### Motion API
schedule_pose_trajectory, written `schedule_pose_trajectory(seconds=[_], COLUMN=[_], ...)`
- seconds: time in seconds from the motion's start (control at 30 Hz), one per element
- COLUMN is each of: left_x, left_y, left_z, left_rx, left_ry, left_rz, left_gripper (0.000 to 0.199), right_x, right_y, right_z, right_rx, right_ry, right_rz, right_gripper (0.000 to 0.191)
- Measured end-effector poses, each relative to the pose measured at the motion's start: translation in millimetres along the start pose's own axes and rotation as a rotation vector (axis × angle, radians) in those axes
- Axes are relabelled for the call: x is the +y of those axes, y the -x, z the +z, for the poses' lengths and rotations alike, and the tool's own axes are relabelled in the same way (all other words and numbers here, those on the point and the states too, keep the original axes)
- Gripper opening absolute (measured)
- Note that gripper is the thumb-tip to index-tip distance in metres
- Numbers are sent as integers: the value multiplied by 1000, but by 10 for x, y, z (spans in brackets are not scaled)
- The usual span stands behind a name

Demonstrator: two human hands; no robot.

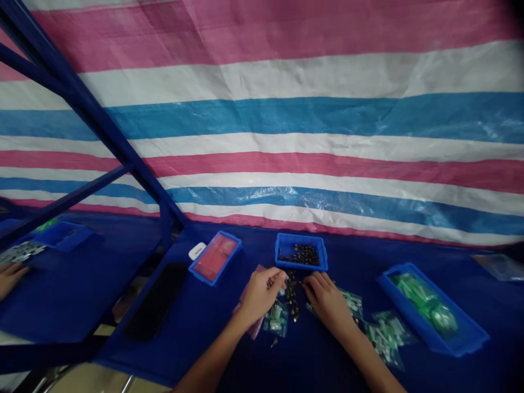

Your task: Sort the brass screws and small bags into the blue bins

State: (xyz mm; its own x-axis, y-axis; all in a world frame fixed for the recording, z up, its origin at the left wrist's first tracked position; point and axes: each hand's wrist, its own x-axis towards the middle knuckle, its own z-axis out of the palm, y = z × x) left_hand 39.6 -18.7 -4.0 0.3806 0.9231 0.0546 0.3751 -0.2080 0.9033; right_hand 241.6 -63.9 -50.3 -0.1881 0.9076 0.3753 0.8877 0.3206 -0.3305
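Observation:
My left hand (260, 295) rests over a pink plastic sheet (254, 326), its fingertips pinching a small dark metal fitting (270, 283). My right hand (327, 303) curves down at the other side of a loose line of similar fittings (291, 297), its fingertips close to them. Whether it holds one is hidden. Just beyond both hands stands a small blue plastic tray (301, 243) holding a heap of dark fittings. Small clear bags of green-and-silver parts (275, 319) lie around and below my hands.
A long blue tray (426, 322) holds green bagged parts at right. A blue tray with pink contents (215, 257), a white box (197, 251) and a black slab (155, 300) lie at left. Beyond a blue steel frame (94, 120), a co-worker's hand (10, 278) rests. A striped tarpaulin (286, 125) hangs behind.

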Motion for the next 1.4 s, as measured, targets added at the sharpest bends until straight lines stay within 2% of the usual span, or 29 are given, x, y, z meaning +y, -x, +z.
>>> schedule_pose_trajectory(seconds=[0.17,0.23,0.33,0.5,0.67,1.07,1.23,1.4], left_x=[39,47,41,21,20,-9,43,69], left_y=[18,24,29,33,30,43,83,120], left_z=[22,39,67,86,71,28,30,77], left_rx=[8,-21,-83,-127,-163,-286,-288,-177], left_ry=[-74,-12,88,134,248,403,281,-37], left_rz=[85,107,100,56,37,22,100,260], left_gripper=[25,21,28,16,18,21,12,16], right_x=[-96,-167,-244,-244,-212,-287,-318,-310], right_y=[-4,2,15,30,31,41,41,36], right_z=[-94,-120,-136,-136,-148,-287,-289,-283], right_rx=[132,193,225,213,229,108,57,-5], right_ry=[-117,-144,-178,-231,-313,-487,-509,-546], right_rz=[-56,-114,-177,-183,-82,-99,-145,-128], right_gripper=[7,12,19,19,16,12,15,13])
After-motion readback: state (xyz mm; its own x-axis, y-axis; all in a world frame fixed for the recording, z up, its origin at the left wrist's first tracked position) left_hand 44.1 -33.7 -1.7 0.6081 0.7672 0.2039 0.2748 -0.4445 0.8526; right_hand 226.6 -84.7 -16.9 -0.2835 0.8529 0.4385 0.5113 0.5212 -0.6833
